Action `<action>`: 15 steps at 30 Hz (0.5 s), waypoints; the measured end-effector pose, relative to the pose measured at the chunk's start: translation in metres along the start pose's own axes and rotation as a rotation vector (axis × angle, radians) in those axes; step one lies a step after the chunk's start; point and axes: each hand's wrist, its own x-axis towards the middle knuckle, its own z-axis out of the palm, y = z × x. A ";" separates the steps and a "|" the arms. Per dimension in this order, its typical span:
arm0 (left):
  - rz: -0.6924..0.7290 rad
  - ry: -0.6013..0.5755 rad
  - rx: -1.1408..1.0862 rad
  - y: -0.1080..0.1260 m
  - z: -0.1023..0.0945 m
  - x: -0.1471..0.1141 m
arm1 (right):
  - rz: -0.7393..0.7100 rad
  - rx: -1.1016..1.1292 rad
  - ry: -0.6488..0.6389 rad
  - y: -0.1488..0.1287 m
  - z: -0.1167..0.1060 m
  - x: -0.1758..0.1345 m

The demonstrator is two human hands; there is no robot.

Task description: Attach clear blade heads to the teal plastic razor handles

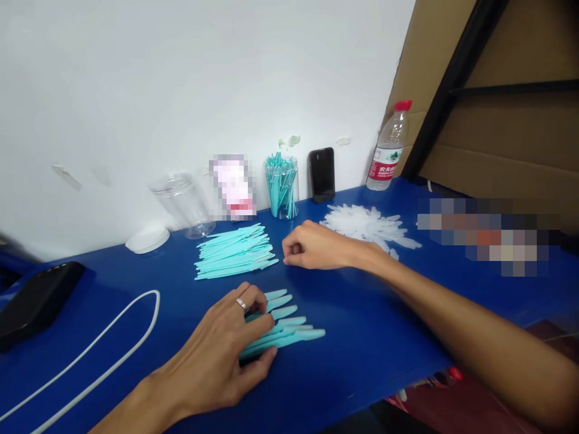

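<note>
My left hand is curled over a small row of turquoise eyebrow razors on the blue table, thumb at the near side and fingers bent across their handles. Their tips fan out to the right of it. My right hand is closed in a pinch just right of a larger pile of turquoise eyebrow razors; what it may hold between its fingertips is hidden. Behind the right wrist lies a heap of translucent white slips, perhaps blade covers.
Along the wall stand a tilted clear jar, a blurred-out screen, a jar of turquoise sticks, a black phone and a water bottle. A white lid, white cable and black device lie left on the table.
</note>
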 end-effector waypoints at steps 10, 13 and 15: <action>0.128 -0.052 0.088 0.009 -0.007 -0.005 | 0.032 -0.029 0.031 0.006 -0.004 0.000; 0.109 -0.031 0.104 0.009 -0.007 -0.009 | 0.042 -0.039 0.043 0.008 -0.004 0.000; 0.057 0.015 0.082 0.003 -0.009 -0.009 | 0.052 -0.043 0.059 0.010 -0.003 0.000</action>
